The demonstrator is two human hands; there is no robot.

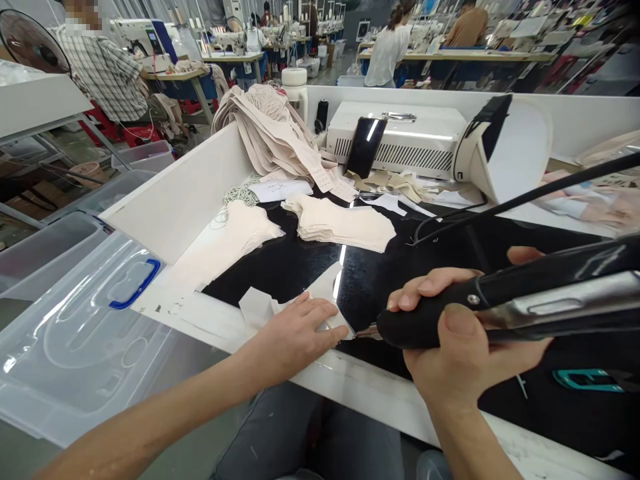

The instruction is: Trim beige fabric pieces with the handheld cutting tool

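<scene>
My left hand point(300, 330) lies flat with its fingers stretched out, pressing a small white cut piece point(327, 283) onto the black glossy tabletop point(280, 267). Wrapped in my right hand point(460, 360) is a black hand-held tool point(415, 319) with a metal lever along its side. The tool's thin metal tip point(367, 332) points left and meets, or nearly meets, the white piece's edge beside my left fingertips. Beyond the hands sit two stacks of cream fabric pieces, one in the middle point(345, 225) and one at the left point(240, 233).
Teal thread snips point(587, 380) lie at the right. At the back are a white vented box point(400, 133), a leaning phone point(366, 148), a bottle point(295, 90) and bundled fabric strips point(270, 133). A black cable point(550, 190) crosses the right side. Clear plastic bins point(75, 333) stand left.
</scene>
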